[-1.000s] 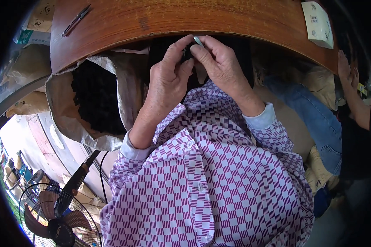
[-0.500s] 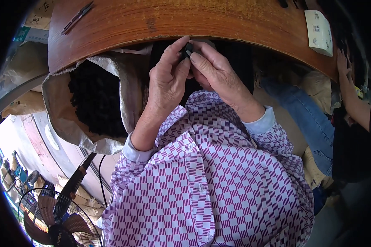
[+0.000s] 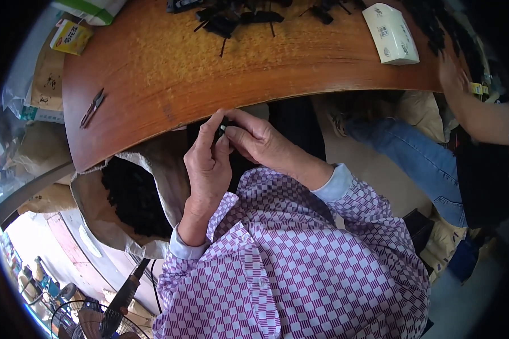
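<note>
My right hand point(image 3: 260, 142) pinches a small pale-tipped dark piece point(image 3: 223, 129); my left hand point(image 3: 206, 162): hold unclear. Apparent step: two-handed manipulation. Next move calls for steadiness.

Worn, faintly glossy wood tabletop point(image 3: 158, 73), matt cloth shirt point(image 3: 316, 254), rough creased sack point(image 3: 91, 200), denim jeans point(image 3: 413, 152)

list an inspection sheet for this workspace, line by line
Surface: brown wooden table, mottled finish
Job's things: small dark-and-pale piece, partly hidden at the fingertips
Clutter: black strap-like pieces, slim metal snips and white rectangular packet, all on the table
Hands: bare right hand pinches the piece between fingers; bare left hand is close against it, grip unclear
Cables: thin black cord near the caged fan
Surroundings: open white-and-tan sack of black pieces at left; co-worker's blue-jeaned leg at right
</note>
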`<move>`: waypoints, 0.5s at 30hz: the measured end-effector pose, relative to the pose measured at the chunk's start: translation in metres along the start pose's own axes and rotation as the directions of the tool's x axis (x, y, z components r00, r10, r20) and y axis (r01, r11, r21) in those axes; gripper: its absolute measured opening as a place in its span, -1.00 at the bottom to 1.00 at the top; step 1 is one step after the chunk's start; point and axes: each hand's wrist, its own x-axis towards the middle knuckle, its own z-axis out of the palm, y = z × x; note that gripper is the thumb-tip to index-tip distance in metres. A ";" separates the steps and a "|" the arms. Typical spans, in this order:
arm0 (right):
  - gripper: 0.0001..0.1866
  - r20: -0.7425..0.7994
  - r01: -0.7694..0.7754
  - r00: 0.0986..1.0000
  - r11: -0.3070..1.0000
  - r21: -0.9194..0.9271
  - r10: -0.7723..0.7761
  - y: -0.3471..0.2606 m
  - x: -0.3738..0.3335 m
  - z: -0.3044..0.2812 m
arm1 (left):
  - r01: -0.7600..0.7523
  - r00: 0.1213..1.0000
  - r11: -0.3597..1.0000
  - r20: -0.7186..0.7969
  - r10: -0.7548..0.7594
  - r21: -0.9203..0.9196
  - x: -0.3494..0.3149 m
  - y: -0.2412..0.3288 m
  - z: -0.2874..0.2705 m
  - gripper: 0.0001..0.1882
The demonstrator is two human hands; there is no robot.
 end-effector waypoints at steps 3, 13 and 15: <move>-0.71 0.151 0.115 0.987 0.880 -0.461 -0.051 -0.015 0.000 -0.030 | 0.149 0.987 0.966 0.083 -0.135 -0.210 -0.004 0.004 0.005 -0.54; -0.51 -0.095 -0.316 0.682 -0.175 -0.933 -0.725 -0.109 0.054 -0.183 | 0.501 0.864 0.523 0.364 -0.348 -0.689 -0.006 0.012 0.004 -0.46; -0.54 -0.090 -0.367 0.702 -0.251 -0.895 -0.706 -0.104 0.059 -0.192 | 0.569 0.820 0.296 0.500 -0.279 -0.768 -0.008 0.009 0.006 -0.52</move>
